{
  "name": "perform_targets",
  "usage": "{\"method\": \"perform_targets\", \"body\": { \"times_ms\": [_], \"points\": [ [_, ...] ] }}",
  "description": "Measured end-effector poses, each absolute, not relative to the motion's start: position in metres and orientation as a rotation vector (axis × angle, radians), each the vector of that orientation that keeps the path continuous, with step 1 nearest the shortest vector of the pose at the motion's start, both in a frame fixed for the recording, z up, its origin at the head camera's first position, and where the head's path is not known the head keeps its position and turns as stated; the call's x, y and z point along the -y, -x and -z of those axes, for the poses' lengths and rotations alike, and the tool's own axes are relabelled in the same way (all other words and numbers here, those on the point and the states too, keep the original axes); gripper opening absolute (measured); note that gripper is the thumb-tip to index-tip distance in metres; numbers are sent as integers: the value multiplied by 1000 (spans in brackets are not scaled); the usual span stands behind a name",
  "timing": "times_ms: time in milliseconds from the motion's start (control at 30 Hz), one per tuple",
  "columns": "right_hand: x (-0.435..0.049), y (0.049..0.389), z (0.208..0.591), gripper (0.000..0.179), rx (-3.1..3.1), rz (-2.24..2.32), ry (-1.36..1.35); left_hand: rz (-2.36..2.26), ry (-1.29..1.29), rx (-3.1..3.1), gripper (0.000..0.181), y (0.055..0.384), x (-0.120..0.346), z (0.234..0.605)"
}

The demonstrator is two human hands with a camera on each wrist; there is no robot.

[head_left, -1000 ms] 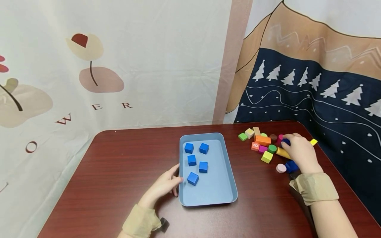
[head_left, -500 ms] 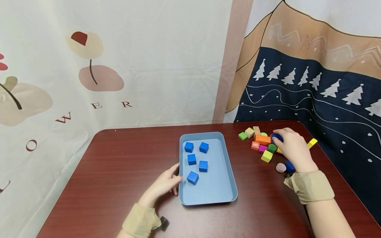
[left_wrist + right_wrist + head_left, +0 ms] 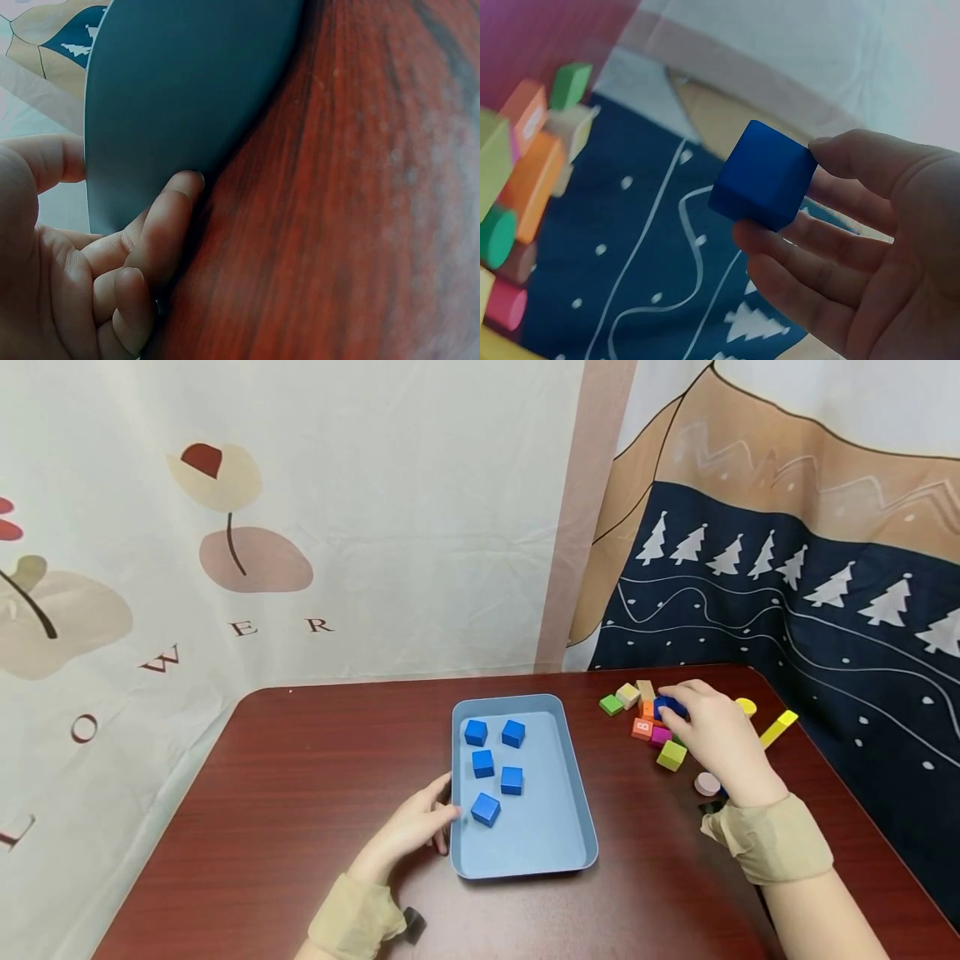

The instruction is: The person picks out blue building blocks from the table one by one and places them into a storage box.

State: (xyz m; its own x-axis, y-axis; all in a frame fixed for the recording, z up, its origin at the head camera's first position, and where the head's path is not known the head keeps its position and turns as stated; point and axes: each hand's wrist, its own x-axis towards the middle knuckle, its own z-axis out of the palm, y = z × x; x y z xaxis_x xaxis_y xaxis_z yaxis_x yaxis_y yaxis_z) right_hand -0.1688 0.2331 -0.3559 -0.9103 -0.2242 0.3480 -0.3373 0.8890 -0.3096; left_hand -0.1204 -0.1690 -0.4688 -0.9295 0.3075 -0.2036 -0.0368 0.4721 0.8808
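My right hand (image 3: 722, 742) pinches a blue cube (image 3: 763, 174) between thumb and fingertips. In the right wrist view the cube is held off the table, beside the loose blocks. In the head view it appears over the pile, covering part of an orange block (image 3: 534, 187). My left hand (image 3: 408, 827) grips the left wall of a light blue tray (image 3: 551, 818), with the thumb at the rim and fingers against the outer side. Several blue cubes (image 3: 486, 810) lie inside, mostly toward the tray's left half.
Around the right hand are a yellow-green cube (image 3: 672, 756), a pale pink disc (image 3: 707, 784), a yellow stick (image 3: 778, 728) and a green block (image 3: 611, 704). Printed curtains (image 3: 420, 527) hang behind the dark red wooden table (image 3: 315, 760).
The right hand has carried the blue cube left across the block pile, uncovering the yellow pieces on the right. The left hand and the tray have stayed in place.
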Motion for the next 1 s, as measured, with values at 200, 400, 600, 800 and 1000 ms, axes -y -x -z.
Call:
{"method": "perform_targets", "body": {
  "times_ms": [200, 400, 600, 800, 1000],
  "points": [
    [-216, 163, 349, 34, 2693, -562, -494, -1431, -227, -2397, 64, 120, 168, 467],
    [-196, 162, 346, 34, 2659, -597, -586, -1436, -224, -2396, 64, 121, 168, 467],
    [-177, 162, 343, 33, 2628, -602, -649, -1448, -224, -2382, 64, 121, 168, 470],
    [-160, 161, 340, 33, 2627, -622, -697, -1452, -232, -2385, 64, 121, 169, 470],
    [-147, 161, 343, 34, 2638, -643, -740, -1448, -231, -2388, 65, 121, 170, 470]
  ]
}}
